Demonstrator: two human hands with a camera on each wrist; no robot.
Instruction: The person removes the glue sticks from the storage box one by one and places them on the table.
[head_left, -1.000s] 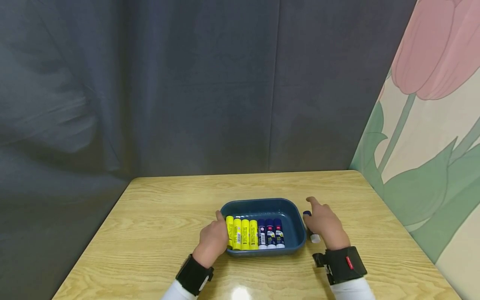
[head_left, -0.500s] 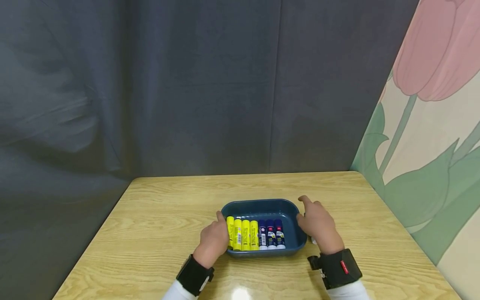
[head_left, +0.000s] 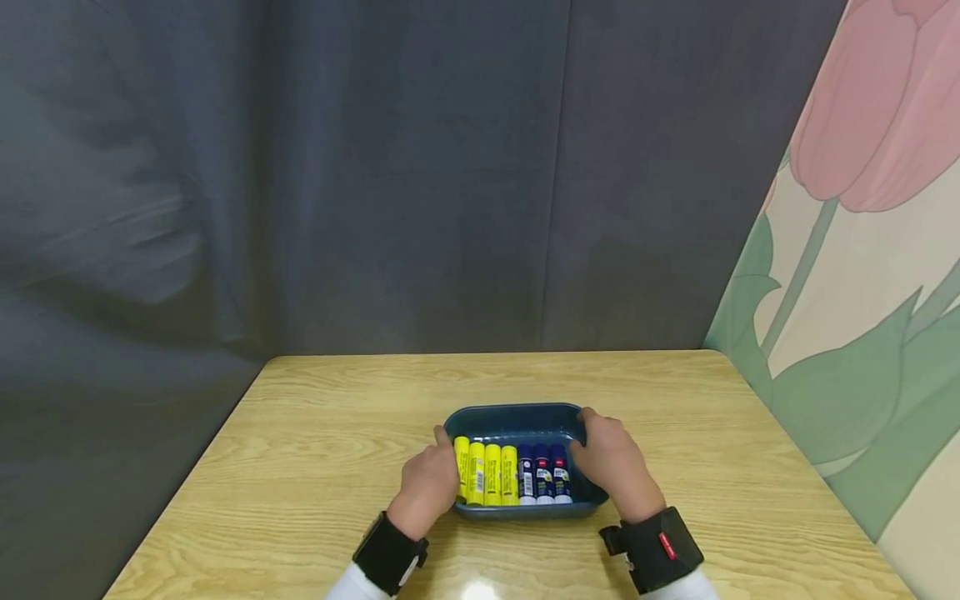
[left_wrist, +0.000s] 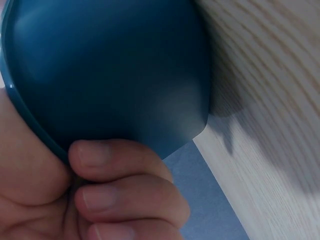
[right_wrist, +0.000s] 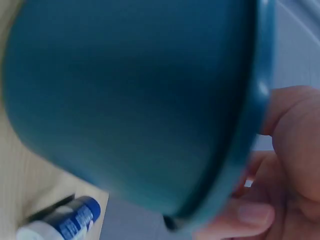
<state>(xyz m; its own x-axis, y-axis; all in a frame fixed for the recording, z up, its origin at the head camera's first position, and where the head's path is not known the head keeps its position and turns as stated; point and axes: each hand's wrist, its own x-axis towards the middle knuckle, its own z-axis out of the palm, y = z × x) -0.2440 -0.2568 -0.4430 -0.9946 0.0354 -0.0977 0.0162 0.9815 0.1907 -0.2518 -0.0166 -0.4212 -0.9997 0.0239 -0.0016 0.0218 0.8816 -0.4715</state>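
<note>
A dark blue rectangular tray (head_left: 517, 510) stands on the table. In it lie several yellow glue sticks (head_left: 492, 475) on the left and 3 navy glue sticks (head_left: 543, 475) beside them, in one row. My left hand (head_left: 429, 479) grips the tray's left end, thumb up at the rim; its fingertips (left_wrist: 95, 155) press the outer wall. My right hand (head_left: 617, 462) is over the right end, fingers past the rim. In the right wrist view a patch of red and white shows between its fingers (right_wrist: 255, 212); I cannot tell what it is.
Another navy glue stick (right_wrist: 72, 220) lies on the table outside the tray's right end; the right hand hides it in the head view. The light wood table (head_left: 315, 467) ends at a dark curtain (head_left: 450, 208) behind and a painted wall (head_left: 862, 375) on the right.
My right hand has moved left from the loose navy glue stick beside the tray to over the tray's right end. The left hand and the sticks in the tray stay put.
</note>
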